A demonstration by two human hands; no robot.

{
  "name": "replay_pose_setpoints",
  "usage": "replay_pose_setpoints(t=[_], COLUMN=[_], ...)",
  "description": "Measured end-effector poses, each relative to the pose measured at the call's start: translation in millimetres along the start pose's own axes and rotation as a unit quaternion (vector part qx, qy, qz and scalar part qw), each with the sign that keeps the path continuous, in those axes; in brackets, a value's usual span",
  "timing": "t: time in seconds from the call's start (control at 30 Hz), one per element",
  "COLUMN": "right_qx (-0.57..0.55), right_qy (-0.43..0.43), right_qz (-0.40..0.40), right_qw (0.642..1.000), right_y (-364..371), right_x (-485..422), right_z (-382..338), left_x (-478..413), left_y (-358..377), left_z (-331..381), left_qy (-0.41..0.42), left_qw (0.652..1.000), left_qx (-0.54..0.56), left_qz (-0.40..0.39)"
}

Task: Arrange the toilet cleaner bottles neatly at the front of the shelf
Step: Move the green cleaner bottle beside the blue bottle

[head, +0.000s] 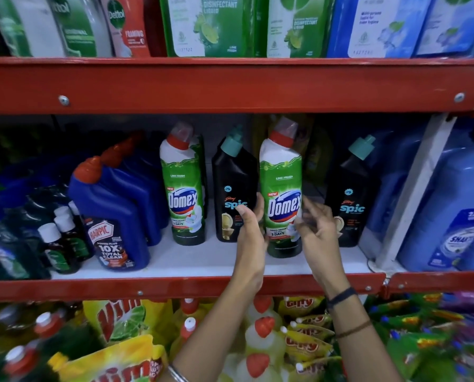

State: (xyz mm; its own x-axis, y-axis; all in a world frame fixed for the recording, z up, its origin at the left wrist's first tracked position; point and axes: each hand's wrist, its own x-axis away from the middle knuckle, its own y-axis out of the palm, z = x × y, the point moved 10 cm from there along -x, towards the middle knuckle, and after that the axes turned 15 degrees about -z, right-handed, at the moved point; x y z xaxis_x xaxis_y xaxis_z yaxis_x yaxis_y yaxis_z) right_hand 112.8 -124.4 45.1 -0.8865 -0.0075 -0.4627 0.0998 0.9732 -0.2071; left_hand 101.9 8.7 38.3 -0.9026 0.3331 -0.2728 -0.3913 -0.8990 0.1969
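Note:
On the middle shelf (202, 261) a row of toilet cleaner bottles stands upright. My left hand (251, 227) grips the left side of a green-and-white Domex bottle (281, 172) that stands near the front. My right hand (317, 227) hovers at the bottle's right side with blurred fingers spread and nothing in them. A black Spic bottle (233, 183) stands just left of my left hand, and a second Domex bottle (185, 188) stands further left. Another Spic bottle (351, 194) is to the right. Blue Harpic bottles (112, 205) lean in a line at the left.
Small dark bottles (62, 244) crowd the shelf's left end. A white upright divider (412, 194) and big blue jugs (450, 216) close off the right. The red shelf lip (147, 289) runs below my wrists. Refill pouches (202, 26) fill the shelf above; yellow bottles and pouches (263, 340) lie below.

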Motion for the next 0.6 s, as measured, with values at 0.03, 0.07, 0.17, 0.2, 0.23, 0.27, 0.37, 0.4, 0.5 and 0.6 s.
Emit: replay_pose_setpoints(t=[0.03,0.07,0.17,0.2,0.23,0.27,0.37,0.4,0.5,0.6], right_qx=[-0.002,-0.004,-0.009,-0.009,-0.012,-0.021,-0.064,-0.077,-0.108,-0.127], right_qy=[-0.003,-0.003,-0.005,-0.011,-0.016,-0.018,-0.017,-0.013,-0.004,0.01], right_qz=[0.002,0.004,-0.005,-0.008,-0.007,-0.006,-0.006,-0.006,-0.013,-0.015], right_qw=[1.0,1.0,1.0,1.0,1.0,1.0,0.998,0.997,0.994,0.992], right_y=[3.1,6.2,22.6,29.4,36.7,44.9,73.8,84.2,114.0,137.6], right_x=[1.5,2.9,7.6,9.4,11.0,12.4,16.8,18.2,20.3,22.0], right_z=[-3.2,-5.7,-17.8,-23.0,-26.9,-30.0,-34.8,-34.4,-33.6,-29.5], left_x=[4.2,8.9,22.6,27.3,31.4,35.4,47.2,52.5,66.2,73.2], left_y=[-2.2,-5.2,-17.7,-23.6,-30.7,-39.6,-65.1,-73.0,-98.1,-123.4], left_z=[3.2,6.2,20.1,25.0,29.9,33.2,40.1,43.0,48.7,51.1], left_qy=[0.005,0.01,0.029,0.031,0.033,0.034,0.024,0.023,0.022,0.031], left_qw=[1.0,1.0,1.0,0.999,0.999,0.999,0.999,0.999,0.997,0.993], left_qx=[0.011,0.015,0.001,-0.008,-0.014,-0.02,-0.033,-0.036,-0.063,-0.087], left_qz=[-0.004,-0.007,-0.011,-0.011,-0.01,-0.005,0.004,0.009,0.041,0.07])
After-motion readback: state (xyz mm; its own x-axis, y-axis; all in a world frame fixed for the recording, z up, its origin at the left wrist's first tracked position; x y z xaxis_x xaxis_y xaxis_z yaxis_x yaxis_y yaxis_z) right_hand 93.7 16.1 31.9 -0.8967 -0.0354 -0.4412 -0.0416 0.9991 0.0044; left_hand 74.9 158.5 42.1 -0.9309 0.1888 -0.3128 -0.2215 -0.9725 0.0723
